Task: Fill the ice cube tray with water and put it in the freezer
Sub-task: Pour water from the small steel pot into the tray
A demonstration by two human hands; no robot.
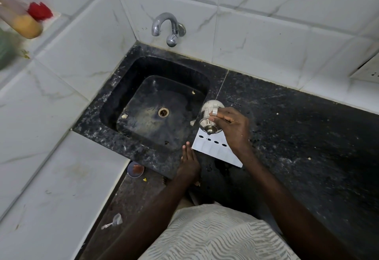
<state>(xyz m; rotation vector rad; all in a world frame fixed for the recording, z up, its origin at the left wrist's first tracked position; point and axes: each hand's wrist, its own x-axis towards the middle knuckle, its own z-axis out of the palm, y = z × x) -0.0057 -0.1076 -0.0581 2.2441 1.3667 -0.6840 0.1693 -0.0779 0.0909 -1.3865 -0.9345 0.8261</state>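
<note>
A black speckled stone counter (287, 126) runs below white marble-patterned wall tiles. A sunken sink (114, 104) sits left of centre, with a chrome tap (166, 26) above it.

At the centre of the frame the fingers (218, 115) of my right hand (235, 124) are curled round a small steel vessel (208, 117), gripping it tipped downward. A thin dribble of water hangs from its low end. Just under that end lies the white ice cube tray (217, 153), flat on the counter beside the sink's right rim. A row of dark filling holes (216, 142) crosses its top.

My left hand (189, 161) is below and to the left. Its fingers are straight and together and hold nothing, and their tips are at the tray's near corner. I cannot tell whether they touch it.

I judge this to be the filling step. I would use a shallow tilt so the stream stays thin and lands in one hole, then work along the row. The left hand should brace the tray so it cannot slide. The cover hides the water level, so I would pour slowly and stop at the first sign of pooling on top. The freezer is not in view.
</note>
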